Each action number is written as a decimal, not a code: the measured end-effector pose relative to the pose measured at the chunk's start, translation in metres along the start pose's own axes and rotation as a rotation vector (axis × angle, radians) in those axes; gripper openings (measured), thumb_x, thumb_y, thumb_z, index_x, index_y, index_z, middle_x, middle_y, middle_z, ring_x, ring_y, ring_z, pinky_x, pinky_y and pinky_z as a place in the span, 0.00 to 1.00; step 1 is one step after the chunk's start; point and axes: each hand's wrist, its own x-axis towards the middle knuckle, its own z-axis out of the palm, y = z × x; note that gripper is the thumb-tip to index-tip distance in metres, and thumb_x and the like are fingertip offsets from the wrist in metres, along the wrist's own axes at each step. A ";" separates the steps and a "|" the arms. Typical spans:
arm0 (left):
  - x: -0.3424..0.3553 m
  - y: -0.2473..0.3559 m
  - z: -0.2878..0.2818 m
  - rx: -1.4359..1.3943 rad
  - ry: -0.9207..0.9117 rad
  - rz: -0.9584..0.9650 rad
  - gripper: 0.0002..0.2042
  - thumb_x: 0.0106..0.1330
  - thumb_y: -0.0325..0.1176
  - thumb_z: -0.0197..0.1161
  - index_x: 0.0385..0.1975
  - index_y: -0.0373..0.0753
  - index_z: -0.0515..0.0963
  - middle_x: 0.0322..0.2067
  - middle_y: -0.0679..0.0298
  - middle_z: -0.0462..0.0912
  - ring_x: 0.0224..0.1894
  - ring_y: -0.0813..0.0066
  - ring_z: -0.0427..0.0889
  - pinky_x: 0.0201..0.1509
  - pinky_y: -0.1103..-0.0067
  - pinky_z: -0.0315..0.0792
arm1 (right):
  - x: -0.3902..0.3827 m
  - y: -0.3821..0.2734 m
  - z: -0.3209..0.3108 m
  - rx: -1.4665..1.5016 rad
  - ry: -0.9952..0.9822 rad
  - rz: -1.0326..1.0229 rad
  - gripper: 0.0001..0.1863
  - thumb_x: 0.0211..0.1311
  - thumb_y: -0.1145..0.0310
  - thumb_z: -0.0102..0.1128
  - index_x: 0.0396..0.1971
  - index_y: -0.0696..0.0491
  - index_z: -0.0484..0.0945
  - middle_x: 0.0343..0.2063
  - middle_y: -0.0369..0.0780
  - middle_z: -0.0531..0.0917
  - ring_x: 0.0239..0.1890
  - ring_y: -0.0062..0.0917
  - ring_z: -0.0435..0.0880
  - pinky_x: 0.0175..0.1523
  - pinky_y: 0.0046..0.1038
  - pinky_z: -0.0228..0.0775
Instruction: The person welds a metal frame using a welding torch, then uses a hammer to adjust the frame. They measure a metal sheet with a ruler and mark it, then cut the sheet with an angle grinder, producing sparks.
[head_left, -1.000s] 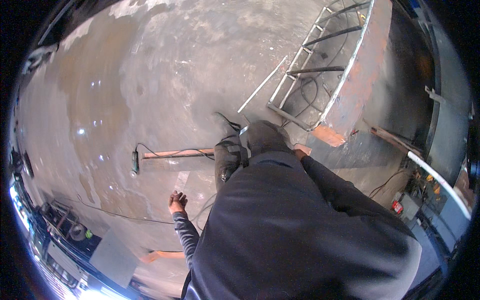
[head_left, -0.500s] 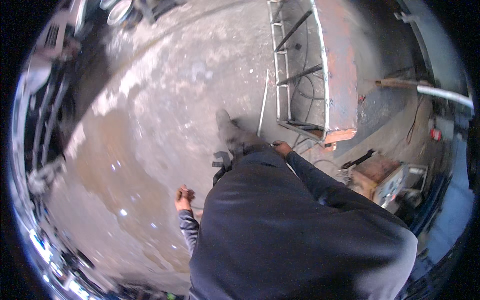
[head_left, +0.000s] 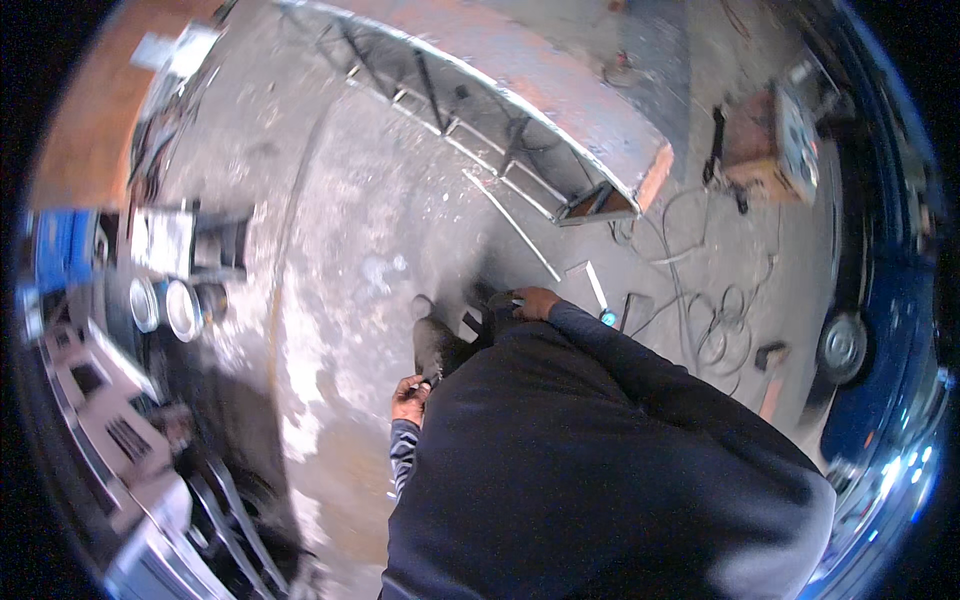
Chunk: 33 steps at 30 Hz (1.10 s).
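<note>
My left hand (head_left: 408, 400) is at my left side by my trouser leg, its fingers curled together. Whatever it may hold is too small to make out. In front of my waist, my right hand (head_left: 538, 303) has its fingers bent inward over dark cloth or straps, and I cannot make out what is in them. A boot (head_left: 424, 303) shows beyond my left hand. On the floor ahead lies a thin pale rod (head_left: 512, 225). To the right of my right hand is a pale, angled bar (head_left: 597, 285) with a teal round piece at its near end.
A welded metal frame (head_left: 475, 152) with a rust-coloured panel (head_left: 575, 90) stands ahead. Coiled cables (head_left: 722, 335) and a boxy machine (head_left: 795, 150) are at right, near a blue vehicle's wheel (head_left: 843, 348). Buckets (head_left: 184, 310) stand at left.
The view has turned right: the frame now slants across the top, and the cables and vehicle show. My left hand has come in closer to my leg; my right hand lies nearer my waist's middle.
</note>
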 end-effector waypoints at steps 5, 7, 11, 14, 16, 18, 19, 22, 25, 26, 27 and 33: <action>0.084 0.057 -0.062 0.415 -0.304 -0.018 0.12 0.66 0.23 0.70 0.48 0.38 0.82 0.29 0.62 0.86 0.29 0.77 0.82 0.35 0.78 0.77 | -0.035 -0.020 0.039 0.353 0.268 0.067 0.32 0.58 0.57 0.67 0.63 0.51 0.77 0.54 0.54 0.83 0.56 0.49 0.82 0.62 0.42 0.73; 0.105 0.095 -0.077 0.652 -0.489 0.018 0.12 0.67 0.26 0.69 0.50 0.40 0.82 0.31 0.60 0.87 0.30 0.76 0.83 0.35 0.77 0.77 | -0.055 -0.038 0.062 0.478 0.334 0.113 0.32 0.58 0.60 0.67 0.64 0.52 0.76 0.53 0.53 0.84 0.55 0.46 0.83 0.61 0.39 0.74; 0.118 0.157 -0.079 0.747 -0.573 -0.324 0.14 0.68 0.28 0.68 0.53 0.40 0.81 0.36 0.59 0.87 0.37 0.73 0.84 0.42 0.75 0.78 | -0.103 -0.067 0.111 0.756 0.413 0.114 0.29 0.61 0.67 0.66 0.65 0.53 0.76 0.48 0.48 0.86 0.50 0.31 0.84 0.57 0.35 0.75; 0.134 0.180 -0.069 0.871 -0.716 -0.313 0.15 0.67 0.28 0.68 0.53 0.40 0.81 0.39 0.58 0.86 0.40 0.71 0.84 0.45 0.74 0.78 | -0.148 -0.104 0.144 0.950 0.495 0.138 0.23 0.64 0.68 0.64 0.59 0.57 0.78 0.48 0.46 0.87 0.49 0.25 0.82 0.56 0.35 0.75; 0.140 0.203 -0.045 0.998 -0.824 -0.302 0.16 0.67 0.28 0.67 0.54 0.39 0.81 0.42 0.56 0.86 0.43 0.69 0.84 0.48 0.73 0.79 | -0.167 -0.127 0.157 1.030 0.480 0.241 0.21 0.65 0.69 0.65 0.56 0.59 0.78 0.47 0.45 0.87 0.48 0.25 0.82 0.55 0.35 0.75; 0.135 0.228 -0.010 1.244 -0.912 -0.223 0.16 0.66 0.28 0.66 0.54 0.39 0.81 0.42 0.56 0.87 0.44 0.69 0.84 0.49 0.72 0.79 | -0.183 -0.157 0.149 1.210 0.423 0.354 0.19 0.65 0.69 0.65 0.54 0.60 0.79 0.46 0.44 0.87 0.48 0.24 0.82 0.55 0.34 0.75; 0.132 0.236 0.004 1.297 -0.944 -0.208 0.16 0.66 0.27 0.65 0.53 0.39 0.80 0.43 0.56 0.87 0.44 0.69 0.85 0.50 0.72 0.80 | -0.181 -0.157 0.162 1.265 0.438 0.359 0.19 0.64 0.69 0.66 0.54 0.60 0.79 0.45 0.42 0.87 0.47 0.24 0.82 0.55 0.33 0.75; 0.160 0.240 0.038 1.480 -1.039 -0.238 0.13 0.66 0.26 0.63 0.50 0.39 0.81 0.43 0.59 0.87 0.44 0.70 0.85 0.50 0.73 0.80 | -0.171 -0.140 0.196 1.408 0.501 0.342 0.20 0.63 0.69 0.67 0.53 0.59 0.79 0.44 0.40 0.86 0.47 0.24 0.81 0.53 0.32 0.75; 0.187 0.279 0.125 1.260 -0.987 0.275 0.06 0.68 0.24 0.60 0.42 0.38 0.80 0.37 0.62 0.84 0.40 0.73 0.83 0.47 0.75 0.78 | -0.147 -0.103 0.211 1.401 0.547 0.390 0.20 0.63 0.68 0.68 0.54 0.59 0.80 0.43 0.39 0.86 0.47 0.25 0.82 0.53 0.32 0.75; 0.208 0.288 0.159 1.203 -0.858 0.617 0.04 0.69 0.24 0.60 0.39 0.38 0.80 0.36 0.63 0.83 0.39 0.74 0.82 0.46 0.76 0.77 | -0.124 -0.086 0.217 1.377 0.565 0.462 0.21 0.62 0.68 0.68 0.54 0.59 0.79 0.44 0.41 0.86 0.48 0.26 0.82 0.54 0.32 0.75; 0.203 0.314 0.212 1.089 -0.779 0.830 0.01 0.71 0.26 0.60 0.37 0.38 0.78 0.34 0.64 0.82 0.39 0.75 0.81 0.46 0.76 0.75 | -0.103 -0.072 0.221 1.350 0.578 0.538 0.21 0.62 0.67 0.68 0.54 0.59 0.79 0.44 0.43 0.86 0.48 0.28 0.83 0.54 0.32 0.75; 0.251 0.355 0.418 0.840 -0.662 1.403 0.12 0.73 0.34 0.63 0.48 0.33 0.83 0.41 0.63 0.87 0.44 0.76 0.82 0.52 0.77 0.75 | 0.025 -0.003 0.170 0.877 1.043 0.490 0.21 0.67 0.60 0.63 0.54 0.57 0.79 0.49 0.55 0.85 0.52 0.55 0.83 0.56 0.45 0.75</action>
